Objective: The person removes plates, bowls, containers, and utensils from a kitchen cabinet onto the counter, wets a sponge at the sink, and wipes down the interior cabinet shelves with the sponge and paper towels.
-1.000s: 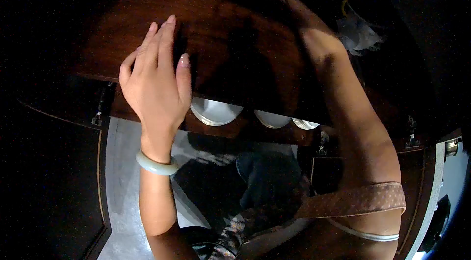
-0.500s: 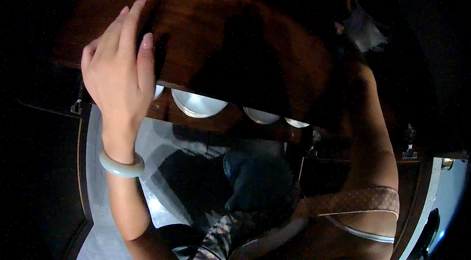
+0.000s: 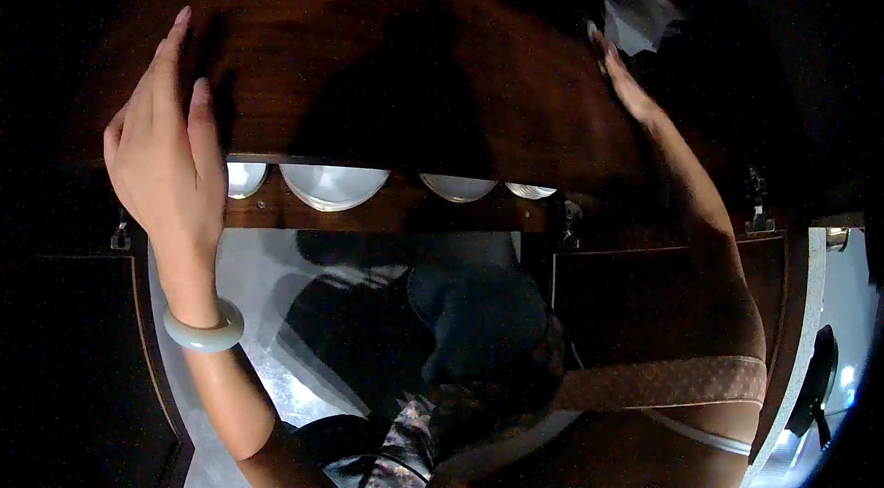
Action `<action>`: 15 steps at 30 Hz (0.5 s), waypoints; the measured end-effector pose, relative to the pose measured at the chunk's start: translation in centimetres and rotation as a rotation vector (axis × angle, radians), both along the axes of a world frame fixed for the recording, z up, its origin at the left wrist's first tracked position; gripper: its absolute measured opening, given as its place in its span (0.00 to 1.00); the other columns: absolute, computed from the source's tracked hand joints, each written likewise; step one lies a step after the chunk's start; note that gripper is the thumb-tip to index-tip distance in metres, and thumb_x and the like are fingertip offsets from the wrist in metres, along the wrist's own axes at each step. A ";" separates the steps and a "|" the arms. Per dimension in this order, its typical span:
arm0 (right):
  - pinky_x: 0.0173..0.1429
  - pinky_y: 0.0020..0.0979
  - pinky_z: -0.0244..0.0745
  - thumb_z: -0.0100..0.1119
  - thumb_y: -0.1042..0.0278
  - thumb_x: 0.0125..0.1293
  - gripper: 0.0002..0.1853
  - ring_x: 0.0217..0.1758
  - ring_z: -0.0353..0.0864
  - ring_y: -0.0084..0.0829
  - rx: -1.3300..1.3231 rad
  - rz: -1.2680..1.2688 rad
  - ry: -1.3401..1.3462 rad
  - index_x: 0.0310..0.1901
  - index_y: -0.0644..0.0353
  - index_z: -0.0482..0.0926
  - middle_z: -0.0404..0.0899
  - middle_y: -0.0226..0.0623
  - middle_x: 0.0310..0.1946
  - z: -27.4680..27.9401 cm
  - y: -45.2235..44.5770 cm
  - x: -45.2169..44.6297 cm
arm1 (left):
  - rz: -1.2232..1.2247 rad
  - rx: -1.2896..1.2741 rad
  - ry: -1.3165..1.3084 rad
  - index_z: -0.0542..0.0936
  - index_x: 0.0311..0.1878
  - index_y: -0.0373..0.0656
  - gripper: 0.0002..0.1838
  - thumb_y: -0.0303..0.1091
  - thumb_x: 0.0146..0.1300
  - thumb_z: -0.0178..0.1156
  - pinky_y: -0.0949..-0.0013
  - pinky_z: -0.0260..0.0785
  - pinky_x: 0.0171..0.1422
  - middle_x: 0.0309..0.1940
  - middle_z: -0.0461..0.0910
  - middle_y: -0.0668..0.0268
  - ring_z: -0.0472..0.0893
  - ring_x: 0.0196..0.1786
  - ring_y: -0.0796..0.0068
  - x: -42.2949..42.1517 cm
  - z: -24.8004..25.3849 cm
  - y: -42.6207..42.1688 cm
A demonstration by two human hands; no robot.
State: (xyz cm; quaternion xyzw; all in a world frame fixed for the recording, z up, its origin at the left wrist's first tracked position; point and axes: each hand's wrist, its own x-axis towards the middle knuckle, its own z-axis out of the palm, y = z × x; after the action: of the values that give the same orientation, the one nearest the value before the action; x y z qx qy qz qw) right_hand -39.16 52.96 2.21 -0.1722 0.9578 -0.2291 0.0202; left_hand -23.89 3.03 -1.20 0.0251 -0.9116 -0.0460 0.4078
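Observation:
My left hand (image 3: 170,143) reaches over a dark brown wooden panel (image 3: 276,74) at the left, fingers stretched out and thumb apart, holding nothing. Whether its palm touches the wood, I cannot tell. A pale bangle (image 3: 204,326) circles that wrist. My right hand (image 3: 626,83) is at the upper right with its fingers extended, seen edge-on beside a whitish, crumpled, plastic-like piece (image 3: 640,20). Contact between the two is unclear in the dark. Below the panel's edge show several white bowl-shaped pieces, the largest (image 3: 333,184) left of centre.
Dark cabinet doors (image 3: 668,322) stand open on both sides, with metal hinges (image 3: 758,203) near the panel. A pale grey floor (image 3: 249,295) lies below. A black pan-like object (image 3: 816,377) is at the right edge. Much of the surroundings is too dark to see.
The view has shifted and levelled. My left hand appears farther left and slightly lower. My right hand shows more clearly, with its fingers now lit beside the whitish piece.

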 end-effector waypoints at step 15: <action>0.74 0.33 0.45 0.27 0.38 0.71 0.35 0.73 0.52 0.34 0.133 -0.110 0.042 0.69 0.57 0.55 0.55 0.41 0.70 -0.4 3.6 -2.9 | -0.040 0.000 -0.029 0.68 0.65 0.50 0.23 0.36 0.66 0.43 0.64 0.60 0.59 0.58 0.75 0.62 0.74 0.59 0.66 0.3 1.5 0.4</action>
State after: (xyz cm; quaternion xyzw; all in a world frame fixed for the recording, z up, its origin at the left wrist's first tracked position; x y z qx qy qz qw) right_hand -42.10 56.59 1.81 -0.1224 0.9791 -0.1622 -0.0011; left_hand -23.63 3.45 0.33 0.0077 -0.9177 -0.0538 0.3936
